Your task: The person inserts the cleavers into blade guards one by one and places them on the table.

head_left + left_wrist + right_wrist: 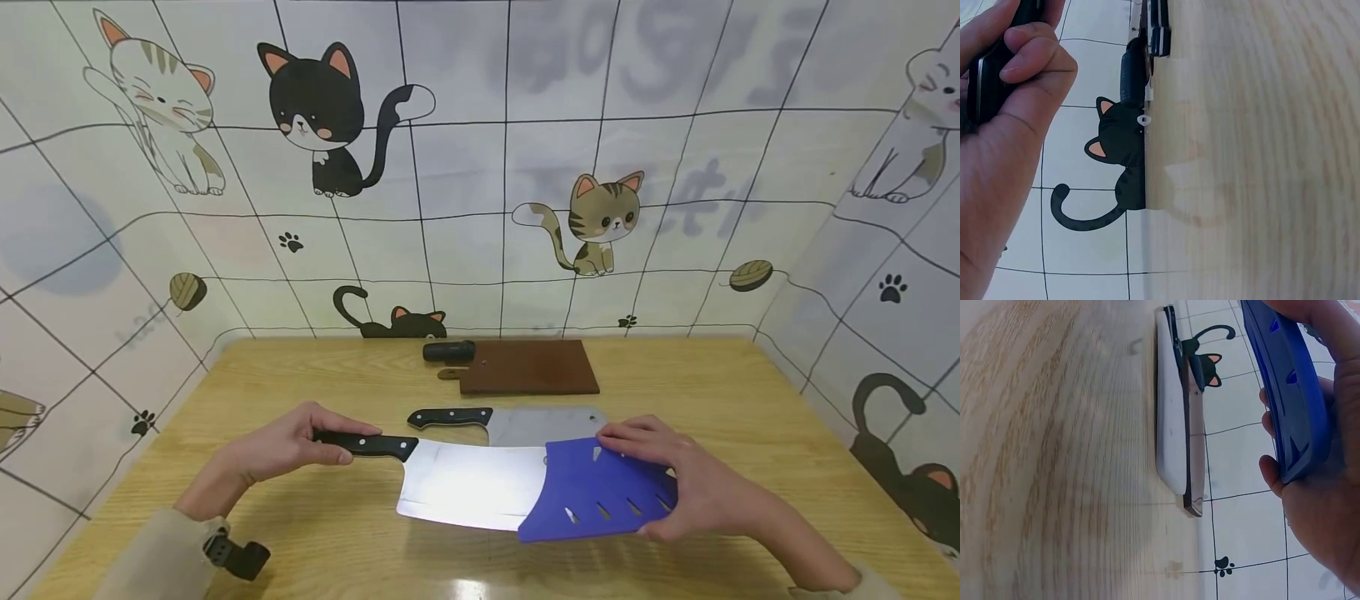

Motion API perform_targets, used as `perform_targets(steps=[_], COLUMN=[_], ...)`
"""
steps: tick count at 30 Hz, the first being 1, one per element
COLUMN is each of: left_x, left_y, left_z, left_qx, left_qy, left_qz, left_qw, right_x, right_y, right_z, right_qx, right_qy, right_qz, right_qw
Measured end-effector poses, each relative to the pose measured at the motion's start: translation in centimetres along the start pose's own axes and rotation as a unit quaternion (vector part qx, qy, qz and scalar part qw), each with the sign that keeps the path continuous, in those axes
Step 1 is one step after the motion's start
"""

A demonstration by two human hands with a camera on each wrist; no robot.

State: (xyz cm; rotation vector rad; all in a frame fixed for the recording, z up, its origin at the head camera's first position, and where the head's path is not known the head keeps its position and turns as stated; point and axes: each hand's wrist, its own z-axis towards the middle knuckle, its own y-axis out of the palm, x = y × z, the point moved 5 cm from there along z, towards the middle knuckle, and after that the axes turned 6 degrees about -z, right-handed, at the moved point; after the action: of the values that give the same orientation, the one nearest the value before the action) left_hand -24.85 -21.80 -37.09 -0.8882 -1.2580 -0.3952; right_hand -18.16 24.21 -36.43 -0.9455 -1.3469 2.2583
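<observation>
My left hand [318, 442] grips the black riveted handle of a cleaver [472, 479], which is raised over the table. In the left wrist view its fingers curl round the dark handle [991, 81]. A blue slotted blade sheath [600, 492] covers the far part of the blade; the near part shows bare and shiny. My right hand [678, 475] holds the sheath at its right end, thumb at the lower edge and fingers over the top. The blue sheath [1291, 394] also shows in the right wrist view. How deep the blade tip sits inside is hidden.
Behind lies a second cleaver [525, 423] with a black handle, partly hidden by the sheath. A brown cutting board [528, 367] lies farther back, with a black cylindrical object [448, 351] at its left. Cat-patterned sheeting [465, 208] bounds the wooden table [315, 542].
</observation>
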Motion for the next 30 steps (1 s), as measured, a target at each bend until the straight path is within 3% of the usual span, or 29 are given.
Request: perform_targets(steps=[9, 20, 30], left_x=[0.7, 0.8, 0.4], left_y=[0.8, 1.4, 2.5], left_z=[0.4, 0.6, -0.2], left_qx=[-0.010, 0.014, 0.022], left_qy=[0.010, 0.005, 0.004], left_qz=[0.007, -0.008, -0.001], left_qw=[0.9999, 0.9999, 0.9997], right_x=[-1.1, -1.0, -1.6], right_y=[-0.1, -0.5, 0.5], right_z=[-0.1, -0.6, -1.3], right_qx=[-0.011, 0.010, 0.039], right_qy=[-0.010, -0.025, 0.005], right_qz=[-0.001, -0.011, -0.009], right_qw=[0.9999, 0.9996, 0.9992])
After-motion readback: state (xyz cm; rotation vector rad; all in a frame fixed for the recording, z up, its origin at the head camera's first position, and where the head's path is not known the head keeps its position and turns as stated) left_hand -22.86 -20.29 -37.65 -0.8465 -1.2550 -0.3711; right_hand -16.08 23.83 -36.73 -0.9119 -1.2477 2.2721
